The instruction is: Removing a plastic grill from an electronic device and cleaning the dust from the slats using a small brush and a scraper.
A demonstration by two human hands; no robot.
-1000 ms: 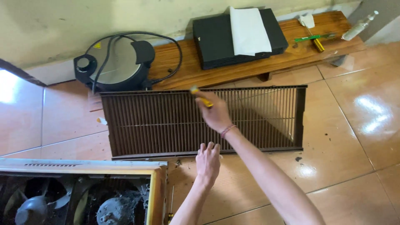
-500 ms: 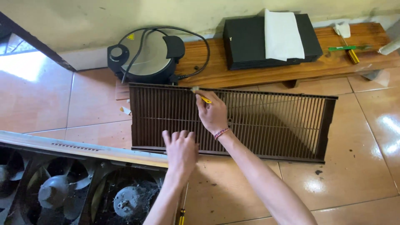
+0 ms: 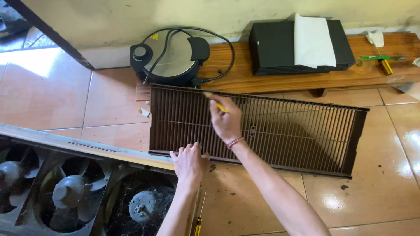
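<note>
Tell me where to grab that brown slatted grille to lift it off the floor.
Take the brown grille by its solid outer frame, probably the two short ends, coming from each side. It lies flat on the tiles and is long; the thin slats look too weak to grip. The left hand already rests on its near edge.

Bright daylight falls from the upper left, throwing white glare patches on the glossy floor tiles (image 3: 407,144), with sharp focus and soft shadows throughout.
</note>
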